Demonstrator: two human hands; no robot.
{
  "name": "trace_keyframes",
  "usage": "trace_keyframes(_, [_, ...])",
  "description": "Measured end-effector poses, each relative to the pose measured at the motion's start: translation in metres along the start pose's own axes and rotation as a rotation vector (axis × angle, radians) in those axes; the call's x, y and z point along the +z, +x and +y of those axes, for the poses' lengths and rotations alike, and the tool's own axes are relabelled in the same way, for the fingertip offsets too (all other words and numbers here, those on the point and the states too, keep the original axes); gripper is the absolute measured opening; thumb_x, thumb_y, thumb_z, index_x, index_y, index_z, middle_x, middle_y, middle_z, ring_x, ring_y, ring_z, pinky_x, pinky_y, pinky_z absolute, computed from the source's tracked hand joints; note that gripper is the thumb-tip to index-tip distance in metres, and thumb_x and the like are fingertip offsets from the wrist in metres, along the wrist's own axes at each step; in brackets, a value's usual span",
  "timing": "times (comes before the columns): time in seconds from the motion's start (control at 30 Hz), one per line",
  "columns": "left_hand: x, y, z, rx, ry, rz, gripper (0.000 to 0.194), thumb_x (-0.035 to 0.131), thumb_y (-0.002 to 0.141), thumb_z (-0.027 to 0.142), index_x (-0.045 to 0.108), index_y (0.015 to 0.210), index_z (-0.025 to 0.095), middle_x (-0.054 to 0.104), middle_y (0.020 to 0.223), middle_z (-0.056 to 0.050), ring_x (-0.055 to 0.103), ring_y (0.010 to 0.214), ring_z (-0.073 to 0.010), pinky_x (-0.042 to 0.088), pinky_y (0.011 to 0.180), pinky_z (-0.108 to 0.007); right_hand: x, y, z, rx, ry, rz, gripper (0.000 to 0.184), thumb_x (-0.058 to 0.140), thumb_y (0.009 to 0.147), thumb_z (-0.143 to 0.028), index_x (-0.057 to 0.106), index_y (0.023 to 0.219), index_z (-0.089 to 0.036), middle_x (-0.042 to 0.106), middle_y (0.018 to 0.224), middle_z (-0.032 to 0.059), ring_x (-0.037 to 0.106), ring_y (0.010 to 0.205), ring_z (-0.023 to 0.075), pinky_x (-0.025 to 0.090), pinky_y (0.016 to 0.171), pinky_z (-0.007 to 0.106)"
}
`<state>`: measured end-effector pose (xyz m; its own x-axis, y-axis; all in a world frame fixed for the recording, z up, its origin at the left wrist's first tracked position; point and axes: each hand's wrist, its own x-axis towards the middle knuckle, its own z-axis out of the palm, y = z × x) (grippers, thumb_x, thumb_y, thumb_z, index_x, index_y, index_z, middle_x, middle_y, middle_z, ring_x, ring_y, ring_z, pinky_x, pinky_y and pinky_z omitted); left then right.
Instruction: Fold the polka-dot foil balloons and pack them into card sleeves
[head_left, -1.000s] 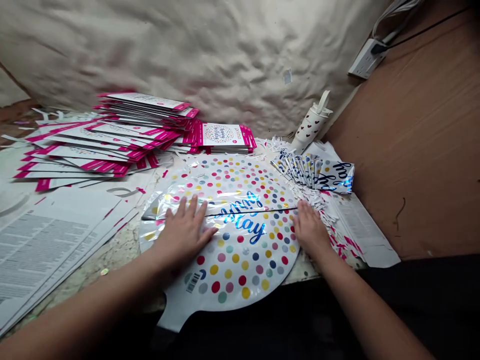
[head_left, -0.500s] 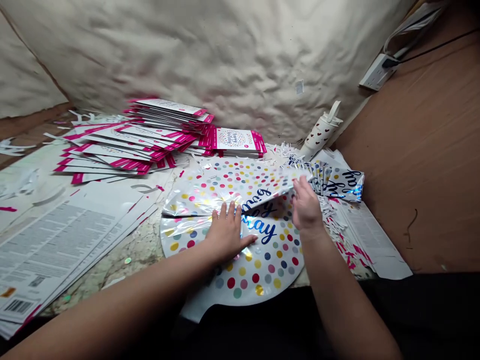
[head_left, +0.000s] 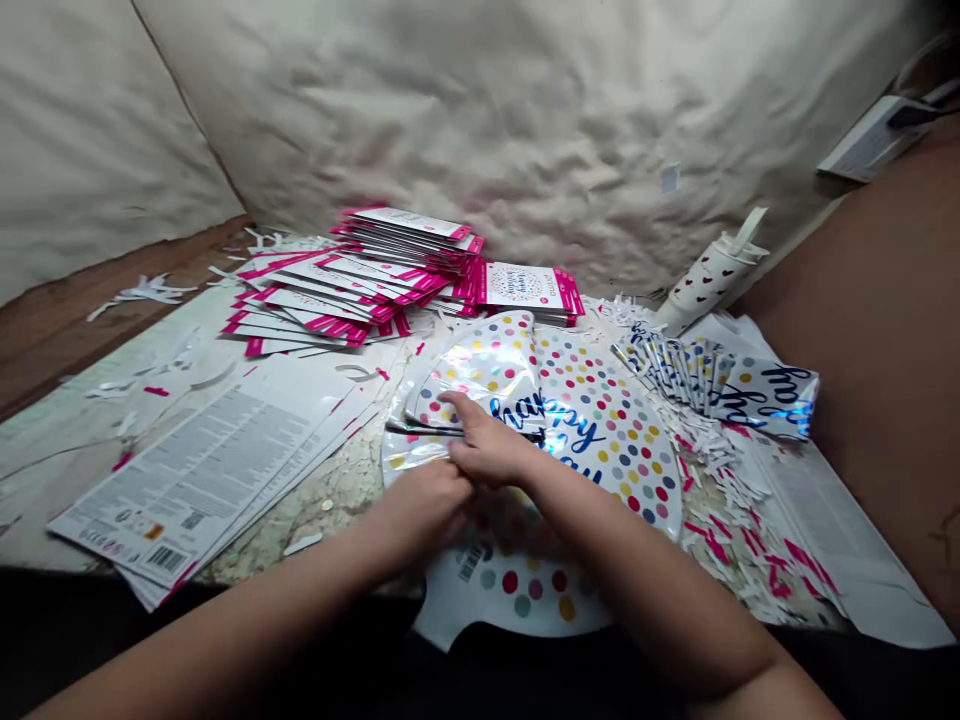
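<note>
Swung from three o'clock toward nine, the far flap (head_left: 480, 345) of the dotted foil balloon (head_left: 637, 430) lay doubled, narrowing its far half, on the table (head_left: 341, 460) at five o'clock from centre; the right hand (head_left: 491, 440) touched the flap's near edge, one finger apart; the left hand (head_left: 431, 495), fingers curled, sat beside it at seven o'clock; whether either clamped foil could not be told

Dotted white foil balloon (head_left: 585, 425), flat, partly folded over
</note>
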<state>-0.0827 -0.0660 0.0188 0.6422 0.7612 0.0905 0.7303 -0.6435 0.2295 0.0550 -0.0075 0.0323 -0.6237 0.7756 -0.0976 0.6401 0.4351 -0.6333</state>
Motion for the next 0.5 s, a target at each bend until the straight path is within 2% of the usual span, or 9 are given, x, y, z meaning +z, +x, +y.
trace_keyframes(0.03, [-0.008,-0.007,-0.016,-0.01,0.044,0.028,0.028,0.04,0.086,0.022,0.063,0.101,0.018,0.065,0.099,-0.008,0.059,0.09,-0.0207,0.048,0.08,-0.032,0.0,-0.003,0.005,-0.016,-0.028,0.049,0.064,0.045,0.075,-0.02,0.027,0.137,-0.018,0.041,0.137,0.0099,0.045,0.12,0.0211,0.038,0.097,0.037])
trace_keyframes(0.1, [-0.024,-0.013,-0.05,-0.049,0.227,0.116,0.033,0.041,0.083,0.019,0.06,0.11,0.015,0.059,0.114,-0.013,0.052,0.105,-0.0273,0.041,0.089,-0.043,0.005,-0.002,0.011,-0.035,-0.104,0.102,0.058,0.049,0.074,-0.021,0.037,0.13,-0.016,0.048,0.131,0.0095,0.048,0.115,0.0199,0.039,0.096,0.032])
trace_keyframes(0.17, [-0.037,-0.01,-0.077,-0.024,0.377,0.118,0.028,0.044,0.081,0.016,0.063,0.1,0.015,0.058,0.113,-0.014,0.048,0.108,-0.0307,0.037,0.091,-0.048,0.013,0.004,0.011,-0.029,-0.155,0.155,0.052,0.051,0.073,-0.022,0.043,0.125,-0.017,0.049,0.13,0.0096,0.045,0.117,0.0209,0.037,0.098,0.033])
trace_keyframes(0.23, [-0.048,-0.004,-0.089,0.029,0.457,0.085,0.025,0.041,0.081,0.012,0.065,0.081,0.017,0.062,0.096,-0.013,0.051,0.099,-0.0291,0.039,0.086,-0.046,0.022,0.015,0.007,0.006,-0.185,0.222,0.044,0.05,0.076,-0.026,0.049,0.118,-0.015,0.052,0.125,0.0127,0.045,0.116,0.0244,0.037,0.096,0.037])
trace_keyframes(0.3, [-0.053,-0.001,-0.082,0.03,0.501,0.125,0.028,0.037,0.083,0.01,0.063,0.072,0.017,0.061,0.085,-0.011,0.053,0.089,-0.0272,0.04,0.081,-0.044,0.03,0.027,0.003,0.042,-0.215,0.284,0.036,0.049,0.077,-0.027,0.055,0.109,-0.012,0.058,0.113,0.0164,0.05,0.108,0.0278,0.039,0.091,0.04])
trace_keyframes(0.37, [-0.049,-0.002,-0.066,0.037,0.477,0.156,0.029,0.037,0.085,0.012,0.062,0.072,0.016,0.06,0.08,-0.01,0.053,0.08,-0.0247,0.042,0.074,-0.041,0.035,0.037,0.002,0.061,-0.231,0.332,0.027,0.048,0.075,-0.02,0.061,0.097,-0.011,0.064,0.1,0.0168,0.054,0.099,0.0282,0.042,0.086,0.04])
trace_keyframes(0.43, [-0.037,-0.004,-0.051,0.111,0.372,0.078,0.029,0.037,0.087,0.016,0.063,0.075,0.016,0.061,0.082,-0.01,0.054,0.076,-0.0221,0.043,0.071,-0.036,0.032,0.04,0.005,0.07,-0.226,0.387,0.022,0.048,0.073,-0.014,0.065,0.087,-0.014,0.067,0.09,0.0133,0.058,0.091,0.0259,0.044,0.081,0.037])
trace_keyframes(0.5, [-0.022,-0.003,-0.046,0.15,0.262,-0.023,0.027,0.04,0.088,0.028,0.065,0.091,0.017,0.062,0.102,-0.012,0.055,0.093,-0.0246,0.043,0.081,-0.036,0.015,0.035,0.013,0.088,-0.2,0.478,0.023,0.047,0.073,-0.013,0.067,0.084,-0.019,0.069,0.083,0.0071,0.061,0.082,0.0217,0.047,0.074,0.031])
